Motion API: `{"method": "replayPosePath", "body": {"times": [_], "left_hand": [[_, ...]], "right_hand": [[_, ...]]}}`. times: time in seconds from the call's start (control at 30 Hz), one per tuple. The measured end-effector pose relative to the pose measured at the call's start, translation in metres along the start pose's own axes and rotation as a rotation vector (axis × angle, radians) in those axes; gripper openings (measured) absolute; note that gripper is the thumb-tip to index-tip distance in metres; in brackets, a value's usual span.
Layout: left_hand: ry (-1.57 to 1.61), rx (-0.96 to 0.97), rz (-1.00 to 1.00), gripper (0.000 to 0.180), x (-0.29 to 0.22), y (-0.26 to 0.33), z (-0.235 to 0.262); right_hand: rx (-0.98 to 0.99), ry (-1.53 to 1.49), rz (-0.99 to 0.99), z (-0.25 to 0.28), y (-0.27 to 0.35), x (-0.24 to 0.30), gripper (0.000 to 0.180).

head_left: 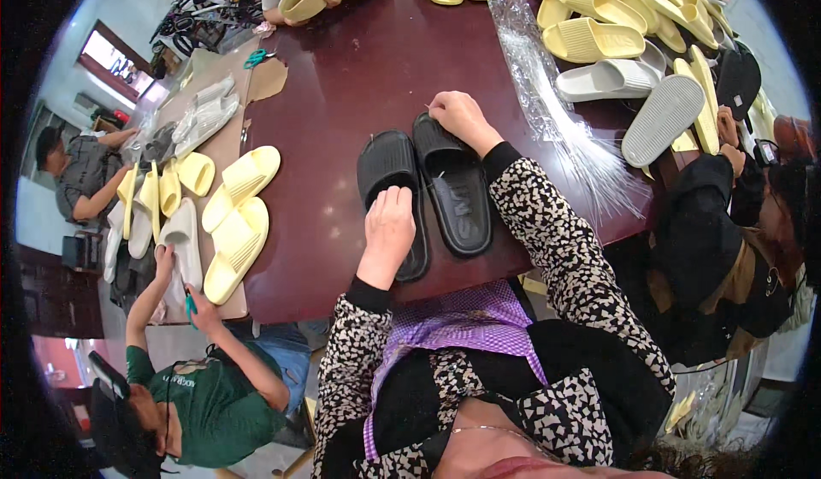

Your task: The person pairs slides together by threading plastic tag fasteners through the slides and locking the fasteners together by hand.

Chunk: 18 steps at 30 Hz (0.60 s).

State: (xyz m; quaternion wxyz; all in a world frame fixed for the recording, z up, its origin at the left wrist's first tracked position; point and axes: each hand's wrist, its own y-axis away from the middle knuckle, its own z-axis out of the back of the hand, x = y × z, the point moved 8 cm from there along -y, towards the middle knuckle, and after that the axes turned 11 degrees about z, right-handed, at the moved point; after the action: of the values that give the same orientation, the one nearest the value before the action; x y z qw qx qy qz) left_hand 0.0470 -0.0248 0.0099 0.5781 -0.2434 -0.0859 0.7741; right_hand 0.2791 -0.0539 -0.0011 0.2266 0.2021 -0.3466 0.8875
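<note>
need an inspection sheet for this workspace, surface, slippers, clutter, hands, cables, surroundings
surface: glossy dark red table, light reflecting off it
job's things: left black slide and right black slide, side by side, strap ends away from the person
clutter: yellow slides piled at right with grey slides; clear plastic; bundle of thin pale strands; teal-handled scissors at far left
hands: left hand on the left black slide, by the strap's near edge; right hand at the right black slide's far end; exact grip unclear
cables: nothing seen
surroundings: several people working around, including one in a green shirt at left
</note>
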Motion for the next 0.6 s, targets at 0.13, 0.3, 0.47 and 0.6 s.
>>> {"method": "replayPosePath", "body": {"times": [0.13, 0.3, 0.47, 0.6], "left_hand": [[0.054, -0.036, -0.029, 0.016, 0.018, -0.008, -0.01], [0.113, -0.004, -0.012, 0.015, 0.025, -0.011, -0.024], [0.175, -0.056, -0.032, 0.014, 0.018, -0.014, -0.017], [0.137, -0.056, -0.019, 0.013, 0.02, -0.011, -0.018]], "right_hand": [[0.13, -0.076, 0.015, -0.01, -0.005, 0.016, 0.019], [0.292, -0.333, 0.089, -0.037, -0.024, 0.047, 0.018], [0.508, -0.248, 0.164, -0.083, -0.035, 0.069, 0.014], [0.568, -0.352, 0.065, -0.098, -0.037, 0.08, 0.015]]}}
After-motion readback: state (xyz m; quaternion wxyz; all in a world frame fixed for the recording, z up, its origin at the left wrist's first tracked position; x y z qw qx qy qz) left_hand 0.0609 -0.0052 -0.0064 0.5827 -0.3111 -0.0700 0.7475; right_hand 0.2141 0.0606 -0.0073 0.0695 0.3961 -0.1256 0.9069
